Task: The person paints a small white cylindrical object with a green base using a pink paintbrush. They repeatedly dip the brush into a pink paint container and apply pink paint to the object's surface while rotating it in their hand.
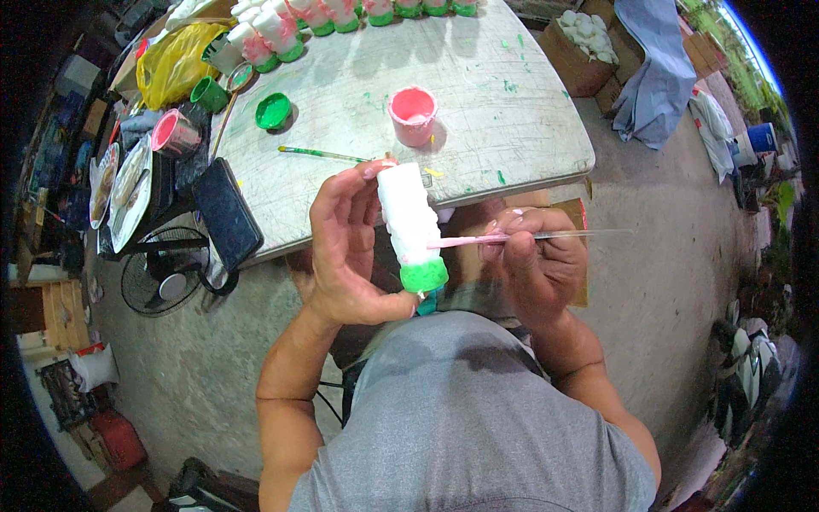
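Between the thumb and fingertips of my left hand (345, 243), a white bumpy cylindrical figure (408, 209) is held by its two ends. Its lower end has a green painted band (424, 275). My right hand (542, 260) pinches a thin paintbrush (478, 241) with a clear handle. The pink tip of the brush touches the figure's side just above the green band, where a faint pink mark shows. Beyond my hands, a cup of pink paint (413, 115) and a small lid of green paint (273, 112) stand on the white table (341, 192).
Several white, pink and green figures (341, 15) line the far table edge. A second paintbrush (320, 153) lies near the paint. A dark phone (227, 213) rests at the left edge. Further left are a pink-stained cup (175, 132), a yellow bag (181, 64) and a floor fan (166, 273).
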Available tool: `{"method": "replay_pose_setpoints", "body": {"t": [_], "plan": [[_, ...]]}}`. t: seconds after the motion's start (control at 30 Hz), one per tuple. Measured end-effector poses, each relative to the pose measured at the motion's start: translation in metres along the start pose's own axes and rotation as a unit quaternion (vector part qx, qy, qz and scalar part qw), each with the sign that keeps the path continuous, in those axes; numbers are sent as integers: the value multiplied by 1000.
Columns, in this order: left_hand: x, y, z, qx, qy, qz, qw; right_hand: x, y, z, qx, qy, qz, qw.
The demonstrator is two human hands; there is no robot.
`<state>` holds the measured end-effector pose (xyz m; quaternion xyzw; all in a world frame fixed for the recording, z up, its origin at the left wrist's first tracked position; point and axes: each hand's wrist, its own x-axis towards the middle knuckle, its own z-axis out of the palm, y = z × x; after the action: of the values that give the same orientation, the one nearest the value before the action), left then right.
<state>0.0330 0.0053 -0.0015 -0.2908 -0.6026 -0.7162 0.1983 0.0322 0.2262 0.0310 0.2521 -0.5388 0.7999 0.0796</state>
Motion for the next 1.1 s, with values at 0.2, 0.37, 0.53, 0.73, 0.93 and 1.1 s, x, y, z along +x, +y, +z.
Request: {"method": "replay_pose_setpoints", "body": {"t": [0.2,0.37,0.53,0.73,0.93,1.1], "plan": [[-1,-1,0,-18,1,2,1000,-1,-2,-1,-1,26,24,999],[-1,0,2,-27,-2,12,1000,2,1,3,-2,-5,-3,1000],[-3,0,1,-15,-5,-4,1000,-1,-4,-2,-6,6,15,1000],[-3,-3,2,-26,-1,6,1000,4,-6,1,-48,-21,-23,998],[-7,-10,-7,5,4,21,1000,0,-6,0,8,20,-37,999],[-7,4,7,-85,94,-63,990,1,2,0,-3,16,-102,995]]}}
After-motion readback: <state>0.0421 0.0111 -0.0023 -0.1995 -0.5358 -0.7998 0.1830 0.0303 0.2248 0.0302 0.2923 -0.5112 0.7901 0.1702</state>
